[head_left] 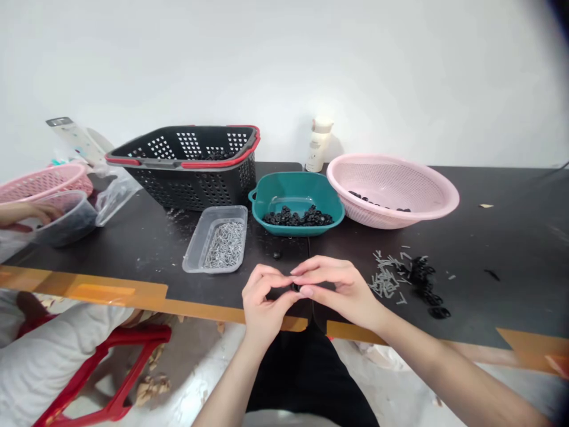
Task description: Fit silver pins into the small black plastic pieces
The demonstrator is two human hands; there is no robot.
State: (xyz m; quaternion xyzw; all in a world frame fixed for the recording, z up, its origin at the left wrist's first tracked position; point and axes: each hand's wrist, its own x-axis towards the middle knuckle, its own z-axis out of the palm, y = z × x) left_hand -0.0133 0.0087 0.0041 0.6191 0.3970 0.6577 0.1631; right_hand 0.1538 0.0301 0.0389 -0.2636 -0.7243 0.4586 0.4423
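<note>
Near the table's front edge, my left hand and my right hand meet fingertip to fingertip. Both pinch one small black part, mostly covered by the fingers. Behind them is a teal basin holding many small black parts. A clear plastic tray with small metal pins lies to the left. Right of my right hand, loose pins lie beside a pile of black parts on the table.
A black basket with red handles, a white bottle and a pink colander stand at the back. At far left, another person's hand reaches into a clear bowl. Below is a red stool.
</note>
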